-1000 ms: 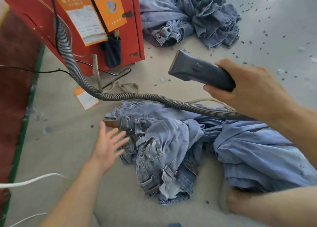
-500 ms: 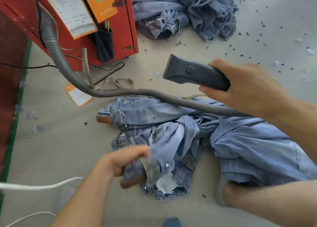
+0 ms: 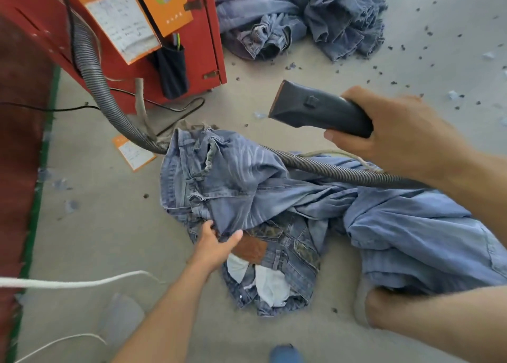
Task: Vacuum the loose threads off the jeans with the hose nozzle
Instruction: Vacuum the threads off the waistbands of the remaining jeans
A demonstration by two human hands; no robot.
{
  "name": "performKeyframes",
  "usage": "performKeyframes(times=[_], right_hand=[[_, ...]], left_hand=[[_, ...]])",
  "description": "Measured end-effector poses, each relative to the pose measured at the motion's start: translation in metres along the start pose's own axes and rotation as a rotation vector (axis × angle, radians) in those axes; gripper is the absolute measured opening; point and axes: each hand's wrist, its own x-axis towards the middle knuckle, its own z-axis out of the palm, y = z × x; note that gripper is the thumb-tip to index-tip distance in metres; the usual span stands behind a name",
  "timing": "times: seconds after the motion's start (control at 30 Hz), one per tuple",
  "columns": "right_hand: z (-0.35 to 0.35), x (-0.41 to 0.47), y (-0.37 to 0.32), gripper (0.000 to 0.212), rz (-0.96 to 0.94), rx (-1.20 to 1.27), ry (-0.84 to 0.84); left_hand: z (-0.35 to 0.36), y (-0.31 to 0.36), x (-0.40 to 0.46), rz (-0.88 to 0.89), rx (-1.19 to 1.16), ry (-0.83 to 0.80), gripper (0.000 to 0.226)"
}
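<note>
A crumpled pair of light blue jeans lies on the floor in the middle, its brown leather patch and white pocket lining showing. My left hand pinches a fold of the denim near the waistband. My right hand grips the dark grey hose nozzle and holds it in the air above the jeans, mouth pointing left. The ribbed grey hose runs from the nozzle across the jeans to the red machine.
A red machine with orange cards stands at the upper left. A pile of other jeans lies at the top. Thread scraps dot the floor at the right. White cords cross the lower left. A knee is at the lower right.
My left hand reached in, grabbed the denim and turned part of the jeans over, so a flatter panel now faces up. The nozzle stayed in the air.
</note>
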Motion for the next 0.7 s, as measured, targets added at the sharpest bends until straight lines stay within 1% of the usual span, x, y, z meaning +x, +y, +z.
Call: performKeyframes(times=[0.03, 0.07, 0.1, 0.13, 0.17, 0.2, 0.27, 0.3, 0.33, 0.37, 0.4, 0.43, 0.47, 0.5, 0.57, 0.6, 0.63, 0.7], right_hand=[[0.002, 0.001, 0.0, 0.032, -0.001, 0.002, -0.006], [0.004, 0.002, 0.001, 0.032, -0.005, -0.002, -0.014], [0.004, 0.003, 0.002, 0.032, -0.013, -0.019, -0.019], [0.004, 0.004, 0.003, 0.032, -0.023, -0.044, -0.024], [0.002, 0.005, 0.005, 0.033, -0.038, -0.078, -0.026], [0.0, 0.007, 0.008, 0.034, -0.061, -0.126, -0.022], [-0.005, 0.013, 0.015, 0.033, -0.12, -0.234, 0.016], [-0.007, 0.016, 0.018, 0.032, -0.142, -0.286, 0.052], [-0.008, 0.019, 0.02, 0.031, -0.158, -0.323, 0.096], [-0.01, 0.022, 0.022, 0.032, -0.166, -0.337, 0.126], [-0.01, 0.023, 0.024, 0.034, -0.172, -0.332, 0.122], [-0.007, 0.021, 0.027, 0.035, -0.182, -0.339, 0.1], [-0.003, 0.018, 0.029, 0.036, -0.199, -0.363, 0.066], [0.001, 0.016, 0.032, 0.036, -0.205, -0.388, 0.01], [0.016, 0.011, 0.034, 0.037, -0.21, -0.422, -0.138], [0.022, 0.008, 0.034, 0.038, -0.213, -0.432, -0.206], [0.026, 0.005, 0.034, 0.039, -0.209, -0.432, -0.262], [0.034, -0.001, 0.033, 0.04, -0.206, -0.423, -0.329]], left_hand=[[0.002, -0.003, 0.007, -0.01, 0.118, 0.034, 0.105], [0.001, -0.004, 0.012, -0.022, 0.197, 0.078, 0.099], [-0.002, -0.001, 0.012, -0.036, 0.275, 0.134, 0.083], [-0.008, 0.004, 0.01, -0.018, 0.313, 0.223, 0.058], [-0.017, 0.01, 0.006, 0.028, 0.299, 0.333, 0.031], [-0.028, 0.015, -0.001, 0.094, 0.245, 0.46, 0.019], [-0.054, 0.014, -0.028, 0.245, 0.098, 0.81, 0.024], [-0.063, 0.007, -0.042, 0.277, 0.166, 0.904, 0.023], [-0.064, -0.007, -0.056, 0.241, 0.312, 0.857, 0.025], [-0.059, -0.021, -0.069, 0.126, 0.515, 0.624, 0.029], [-0.049, -0.04, -0.079, -0.03, 0.717, 0.294, 0.031], [-0.039, -0.055, -0.086, -0.205, 0.847, -0.046, 0.031], [-0.03, -0.06, -0.086, -0.316, 0.933, -0.236, 0.031], [-0.025, -0.056, -0.078, -0.377, 1.023, -0.34, 0.035], [-0.019, -0.028, -0.062, -0.349, 1.051, -0.329, 0.038], [-0.015, -0.01, -0.052, -0.299, 0.963, -0.227, 0.035], [-0.012, 0.006, -0.042, -0.235, 0.85, -0.082, 0.038], [-0.005, 0.029, -0.029, -0.089, 0.612, 0.274, 0.049]])
